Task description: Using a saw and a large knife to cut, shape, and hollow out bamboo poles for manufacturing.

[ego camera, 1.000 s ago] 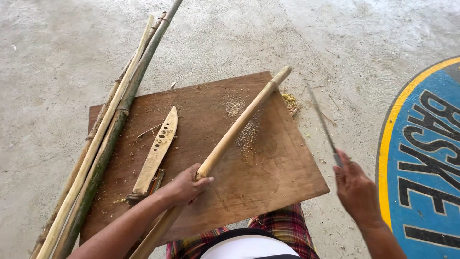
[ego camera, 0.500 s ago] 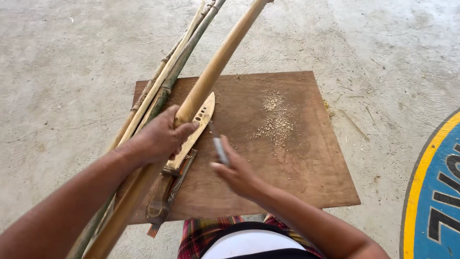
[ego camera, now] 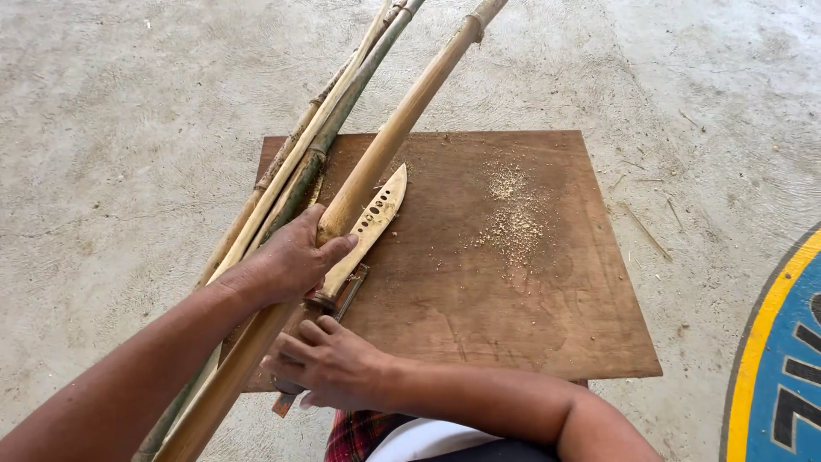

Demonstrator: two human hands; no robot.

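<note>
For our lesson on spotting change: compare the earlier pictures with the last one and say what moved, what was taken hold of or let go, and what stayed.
The right hand gave up the thin strip it held out to the side, crossed over and came down onto the knife handle. The left hand swung the thick bamboo pole from slanting across the board to lying beside the knife. The bundle of thin bamboo stalks, the sawdust and the board stayed.

An outdoor work spot on a bare, rough grey concrete floor (ego camera: 128, 154), more a yard or court than a fitted workshop. A flat brown wooden board (ego camera: 547, 299) lies straight on the ground as a bench, dusted with pale sawdust (ego camera: 513, 214), beside a bundle of long green and tan bamboo poles (ego camera: 316, 145) and stray splinters. A painted blue marking with a yellow border (ego camera: 770, 359) curves across the concrete at right.
</note>
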